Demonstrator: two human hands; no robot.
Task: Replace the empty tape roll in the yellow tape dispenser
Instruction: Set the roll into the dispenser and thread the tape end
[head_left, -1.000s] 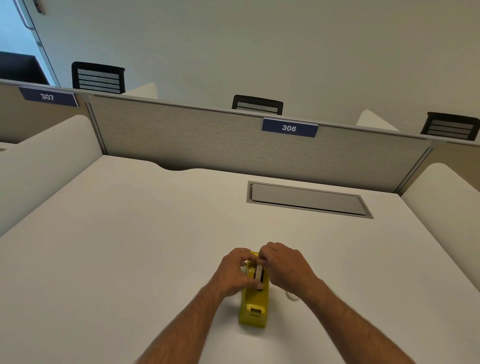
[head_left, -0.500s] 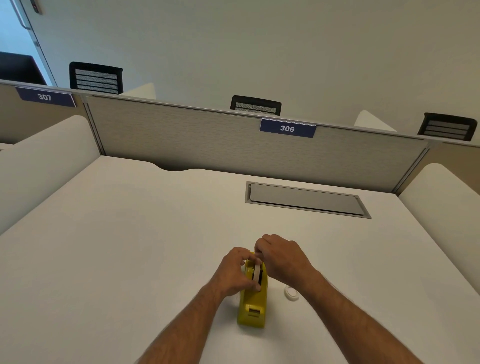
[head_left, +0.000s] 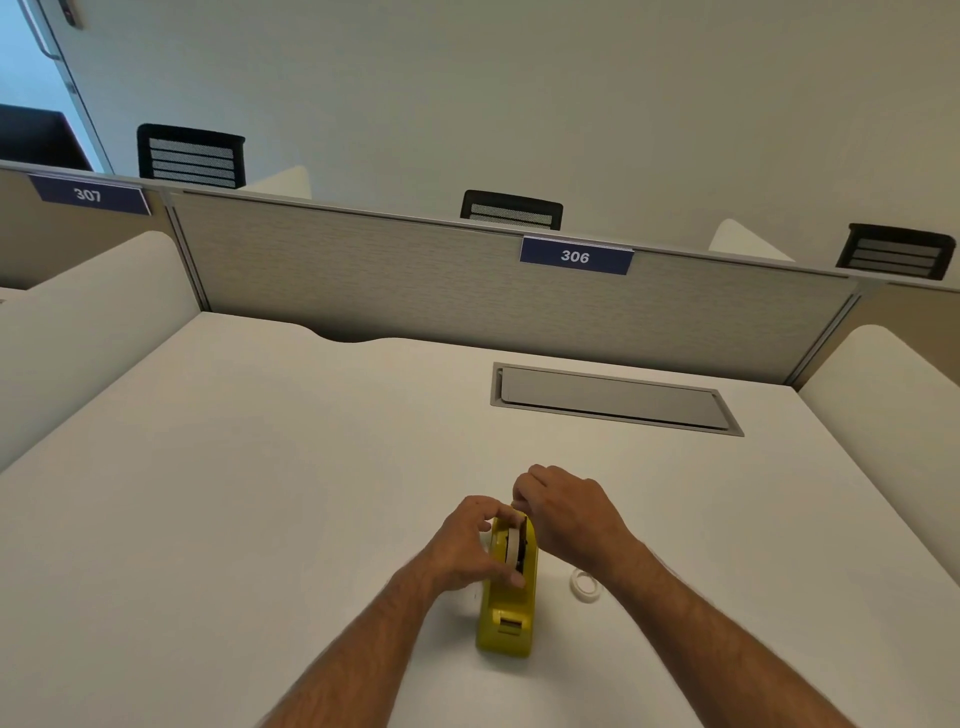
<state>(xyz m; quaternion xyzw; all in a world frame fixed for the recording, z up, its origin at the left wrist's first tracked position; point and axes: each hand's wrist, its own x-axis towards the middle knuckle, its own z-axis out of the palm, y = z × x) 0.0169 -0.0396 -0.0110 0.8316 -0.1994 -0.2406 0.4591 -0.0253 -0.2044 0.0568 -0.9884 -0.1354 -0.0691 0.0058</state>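
Yellow plastic tape dispenser (head_left: 506, 605) on white desk (head_left: 249, 493), both hands at its well

Pale tape roll (head_left: 514, 543) seated upright in the well; left hand (head_left: 470, 545) gripping dispenser's side, right hand (head_left: 569, 514) with fingertips pinched at roll's top; small clear empty core (head_left: 586, 582) lying just right; grey hatch (head_left: 613, 397) beyond; blue partition labels "306" (head_left: 575, 255), "307" (head_left: 88, 194)

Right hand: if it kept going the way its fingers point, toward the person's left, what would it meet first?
Probably the roll seated in the yellow dispenser, then the left hand just beyond. The right hand may already touch the roll; depth unclear.
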